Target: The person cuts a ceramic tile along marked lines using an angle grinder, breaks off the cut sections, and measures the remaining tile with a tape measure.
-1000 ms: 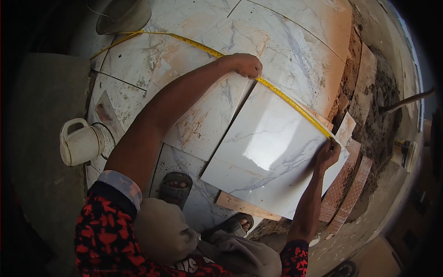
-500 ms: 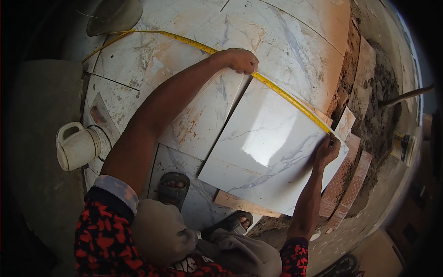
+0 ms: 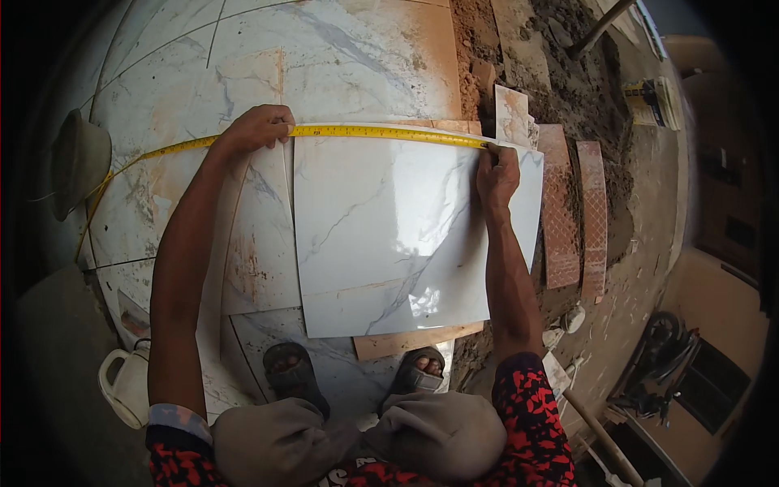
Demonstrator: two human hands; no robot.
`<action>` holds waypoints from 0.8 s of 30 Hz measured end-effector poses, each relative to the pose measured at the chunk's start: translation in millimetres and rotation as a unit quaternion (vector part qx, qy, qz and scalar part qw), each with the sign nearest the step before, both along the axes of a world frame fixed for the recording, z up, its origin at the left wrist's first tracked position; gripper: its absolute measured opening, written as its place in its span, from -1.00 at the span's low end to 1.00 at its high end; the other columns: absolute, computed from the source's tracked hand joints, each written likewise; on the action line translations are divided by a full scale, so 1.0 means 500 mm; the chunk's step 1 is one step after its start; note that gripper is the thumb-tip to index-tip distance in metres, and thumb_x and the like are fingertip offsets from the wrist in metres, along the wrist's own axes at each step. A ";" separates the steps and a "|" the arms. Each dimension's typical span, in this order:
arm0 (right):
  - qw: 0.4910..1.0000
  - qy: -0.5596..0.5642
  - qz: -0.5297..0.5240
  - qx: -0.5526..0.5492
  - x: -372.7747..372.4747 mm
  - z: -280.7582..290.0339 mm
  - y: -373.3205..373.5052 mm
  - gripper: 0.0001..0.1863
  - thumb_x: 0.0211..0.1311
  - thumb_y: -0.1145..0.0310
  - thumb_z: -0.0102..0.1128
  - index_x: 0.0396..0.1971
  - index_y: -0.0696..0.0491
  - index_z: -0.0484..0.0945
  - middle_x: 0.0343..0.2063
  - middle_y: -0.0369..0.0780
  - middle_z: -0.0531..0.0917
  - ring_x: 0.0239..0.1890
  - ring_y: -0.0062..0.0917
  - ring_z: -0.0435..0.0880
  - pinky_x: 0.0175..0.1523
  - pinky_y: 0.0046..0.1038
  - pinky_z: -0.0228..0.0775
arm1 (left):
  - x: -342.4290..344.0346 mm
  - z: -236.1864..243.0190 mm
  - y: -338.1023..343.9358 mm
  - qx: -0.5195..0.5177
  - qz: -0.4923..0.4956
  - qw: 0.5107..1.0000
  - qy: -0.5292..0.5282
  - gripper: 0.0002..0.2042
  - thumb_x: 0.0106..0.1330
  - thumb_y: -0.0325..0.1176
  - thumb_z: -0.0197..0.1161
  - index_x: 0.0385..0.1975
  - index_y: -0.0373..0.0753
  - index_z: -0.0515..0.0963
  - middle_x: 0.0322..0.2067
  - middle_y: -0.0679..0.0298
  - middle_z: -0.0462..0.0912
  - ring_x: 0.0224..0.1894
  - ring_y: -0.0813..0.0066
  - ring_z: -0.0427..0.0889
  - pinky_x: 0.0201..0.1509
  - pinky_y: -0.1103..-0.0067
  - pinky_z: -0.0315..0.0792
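A white marble-patterned tile [image 3: 349, 235] lies in front of me, glossy with grey veins. A yellow tape measure blade [image 3: 381, 132] is stretched along its far edge. My left hand [image 3: 261, 128] is closed on the blade by the tile's far left corner. My right hand [image 3: 498, 174] pinches the blade's end near the far right corner, the thumb and fingers pressed together. Beyond my left hand the blade runs left over dusty laid tiles, then bends toward me beside a grey bowl [image 3: 81, 162]. The tape's case does not show.
A pale wooden strip [image 3: 418, 339] pokes out under the tile's near edge. Reddish patterned tile strips [image 3: 560, 211] and wet mortar [image 3: 613, 178] lie on the right. A cream jug [image 3: 126, 385] stands at the lower left. My sandalled feet [image 3: 296, 369] are just below the tile.
The view has turned and shifted, so the tile and tape now run nearly level across it. Both hands keep hold of the tape along the tile's far edge.
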State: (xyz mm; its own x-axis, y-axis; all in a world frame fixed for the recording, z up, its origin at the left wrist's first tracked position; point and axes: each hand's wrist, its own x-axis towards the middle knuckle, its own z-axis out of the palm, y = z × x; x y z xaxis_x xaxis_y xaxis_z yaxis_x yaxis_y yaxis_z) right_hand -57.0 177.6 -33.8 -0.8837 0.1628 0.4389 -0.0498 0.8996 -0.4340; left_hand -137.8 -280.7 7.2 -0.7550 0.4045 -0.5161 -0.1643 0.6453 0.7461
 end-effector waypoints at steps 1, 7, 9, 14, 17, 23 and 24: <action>1.000 -0.006 -0.009 -0.016 0.001 0.003 -0.006 -0.89 0.11 0.47 0.29 -0.33 0.08 0.60 -0.39 -0.16 0.60 -0.35 -0.26 0.63 -0.23 -0.32 0.50 | 0.006 -0.002 0.001 0.010 0.012 1.000 0.003 -0.79 0.21 -0.25 0.15 -0.34 -0.27 0.55 -0.48 0.28 0.61 -0.52 0.58 0.48 -0.41 0.60 0.40; 1.000 -0.007 -0.014 -0.002 0.010 0.006 -0.001 -0.90 0.12 0.45 0.27 -0.34 0.06 0.60 -0.39 -0.17 0.60 -0.32 -0.23 0.63 -0.22 -0.27 0.50 | 0.007 0.004 0.010 0.000 0.011 1.000 0.007 -0.79 0.22 -0.24 0.15 -0.34 -0.28 0.54 -0.50 0.30 0.58 -0.49 0.60 0.47 -0.39 0.62 0.39; 1.000 -0.013 -0.017 -0.012 0.007 0.006 -0.005 -0.90 0.12 0.44 0.27 -0.35 0.06 0.60 -0.39 -0.17 0.60 -0.32 -0.23 0.63 -0.22 -0.26 0.50 | 0.014 0.004 0.010 -0.004 0.009 1.000 0.007 -0.79 0.22 -0.24 0.15 -0.35 -0.27 0.53 -0.51 0.30 0.57 -0.50 0.59 0.47 -0.40 0.61 0.40; 0.999 -0.016 -0.028 -0.007 -0.011 0.026 -0.022 -0.92 0.10 0.44 0.26 -0.40 0.07 0.58 -0.39 -0.15 0.58 -0.33 -0.20 0.62 -0.22 -0.23 0.49 | 0.004 0.014 0.002 -0.008 0.021 1.000 0.003 -0.80 0.22 -0.24 0.15 -0.36 -0.25 0.52 -0.53 0.32 0.56 -0.51 0.59 0.46 -0.40 0.60 0.39; 0.999 -0.026 -0.021 -0.026 -0.001 0.012 -0.010 -0.92 0.11 0.43 0.24 -0.39 0.08 0.57 -0.38 -0.14 0.58 -0.33 -0.17 0.62 -0.23 -0.20 0.48 | 0.008 -0.001 0.005 0.015 0.015 1.000 -0.002 -0.81 0.23 -0.25 0.15 -0.35 -0.26 0.53 -0.52 0.33 0.55 -0.50 0.61 0.45 -0.38 0.62 0.38; 0.999 -0.010 -0.018 -0.026 -0.010 0.023 -0.015 -0.92 0.11 0.42 0.23 -0.42 0.09 0.56 -0.39 -0.12 0.57 -0.34 -0.14 0.61 -0.23 -0.17 0.47 | 0.017 0.008 0.009 -0.003 0.023 1.000 0.007 -0.83 0.26 -0.27 0.14 -0.35 -0.25 0.54 -0.53 0.34 0.54 -0.49 0.62 0.45 -0.39 0.62 0.37; 0.999 -0.023 -0.015 -0.028 0.006 0.022 -0.012 -0.92 0.12 0.42 0.22 -0.42 0.09 0.55 -0.39 -0.11 0.56 -0.34 -0.12 0.61 -0.24 -0.16 0.47 | 0.018 0.010 0.013 0.004 0.015 1.000 0.009 -0.83 0.27 -0.28 0.14 -0.35 -0.25 0.54 -0.53 0.35 0.54 -0.48 0.62 0.44 -0.39 0.63 0.36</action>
